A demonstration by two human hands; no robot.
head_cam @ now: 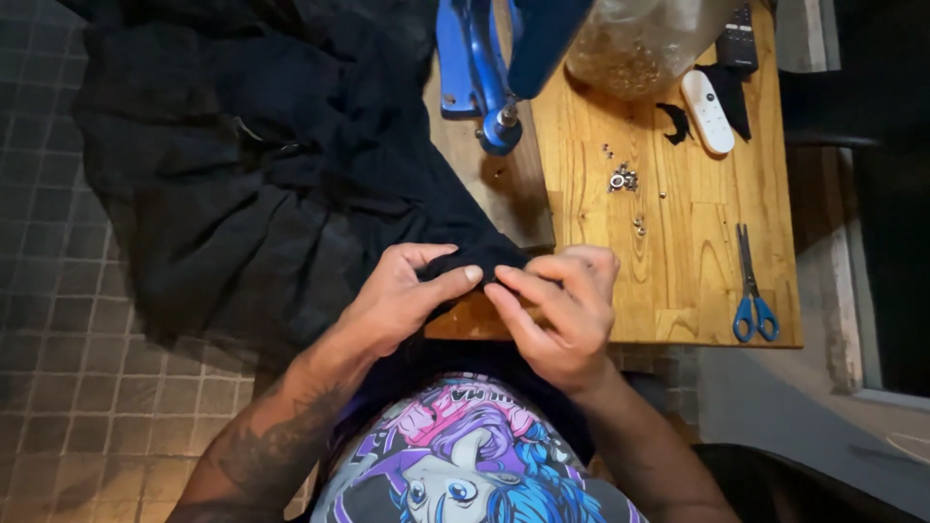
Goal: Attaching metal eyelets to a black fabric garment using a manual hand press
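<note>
A large piece of black fabric spreads over the tiled floor and up onto the near edge of a wooden table. My left hand pinches a fold of this black fabric between thumb and fingers. Facing it, my right hand grips the same fold, fingertips nearly touching the left thumb. Whether a small part sits between the fingers cannot be told. A blue hand press stands on the table just beyond the fabric.
Small metal eyelets lie scattered on the wood. Blue-handled scissors rest near the table's right edge. A white remote, a black remote and a clear jar of small metal parts sit at the back.
</note>
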